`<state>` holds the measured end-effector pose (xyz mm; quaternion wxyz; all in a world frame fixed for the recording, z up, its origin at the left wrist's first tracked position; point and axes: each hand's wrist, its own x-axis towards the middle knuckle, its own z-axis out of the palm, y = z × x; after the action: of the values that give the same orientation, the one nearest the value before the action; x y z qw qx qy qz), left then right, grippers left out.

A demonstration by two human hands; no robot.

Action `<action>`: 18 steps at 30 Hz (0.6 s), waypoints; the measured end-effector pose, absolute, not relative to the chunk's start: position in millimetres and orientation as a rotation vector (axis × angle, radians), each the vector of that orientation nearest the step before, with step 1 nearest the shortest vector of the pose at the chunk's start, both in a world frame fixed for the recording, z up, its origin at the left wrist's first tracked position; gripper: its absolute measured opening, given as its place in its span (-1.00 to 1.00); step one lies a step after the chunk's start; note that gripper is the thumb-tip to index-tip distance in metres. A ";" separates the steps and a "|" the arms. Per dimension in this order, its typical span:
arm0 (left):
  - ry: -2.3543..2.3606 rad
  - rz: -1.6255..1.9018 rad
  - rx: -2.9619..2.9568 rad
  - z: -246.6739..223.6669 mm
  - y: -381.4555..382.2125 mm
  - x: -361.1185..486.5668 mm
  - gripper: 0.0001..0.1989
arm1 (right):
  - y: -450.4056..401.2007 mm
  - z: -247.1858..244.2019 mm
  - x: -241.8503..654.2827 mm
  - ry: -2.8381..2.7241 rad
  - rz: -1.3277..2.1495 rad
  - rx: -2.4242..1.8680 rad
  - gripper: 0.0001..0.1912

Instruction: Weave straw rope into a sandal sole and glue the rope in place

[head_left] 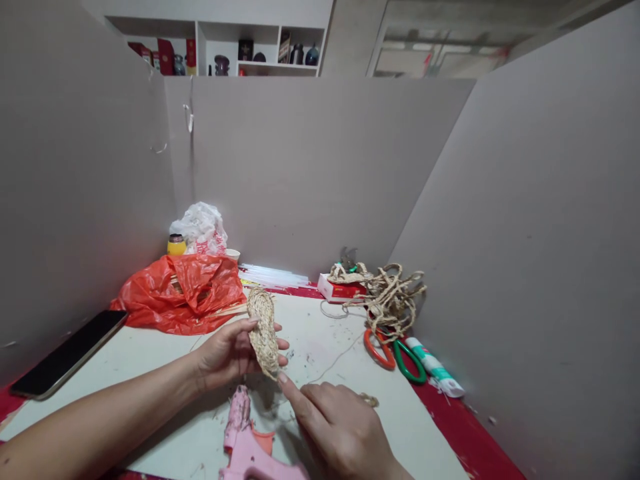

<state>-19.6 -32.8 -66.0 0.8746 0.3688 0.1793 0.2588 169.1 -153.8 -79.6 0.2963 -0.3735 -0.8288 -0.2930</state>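
Note:
A long oval piece of coiled straw braid (263, 332), shaped like a shoe sole, is in my left hand (233, 350). The thumb lies on its near face and the other fingers support it from behind. My right hand (345, 427) is at its lower end, one digit stretched out to touch the tip and the other fingers curled. What those curled fingers hold, if anything, is hidden. A short bit of straw braid (370, 399) shows just beyond the right knuckles. Below the piece, between my hands, lies a pink glue gun (250, 447) with an orange trigger.
Loose straw rope (393, 300) is heaped at the back right beside a red-and-white box (340, 289). Scissors with red (379, 349) and green handles and a green-and-white roll (435, 368) lie nearby. On the left are a red plastic bag (185, 293) and a phone (70, 353). Grey partitions (320, 167) enclose the table.

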 end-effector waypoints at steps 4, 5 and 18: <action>0.351 0.498 0.759 -67.1 -34.5 -18.5 -0.48 | -156.1 -80.0 165.8 -2.182 -0.749 -1.001 -0.69; 0.339 0.489 0.759 -67.6 -34.6 -18.2 -0.47 | -156.8 -79.9 165.1 -2.175 -0.735 -1.011 -0.71; 0.223 0.364 0.739 -69.4 -40.6 -18.8 -0.44 | -160.2 -83.0 159.4 -2.151 -0.579 -1.107 -0.85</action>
<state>-18.8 -40.6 -69.4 0.9103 0.3585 0.1079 0.1766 159.4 -160.2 -83.0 0.3211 -0.4215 -0.8189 -0.2205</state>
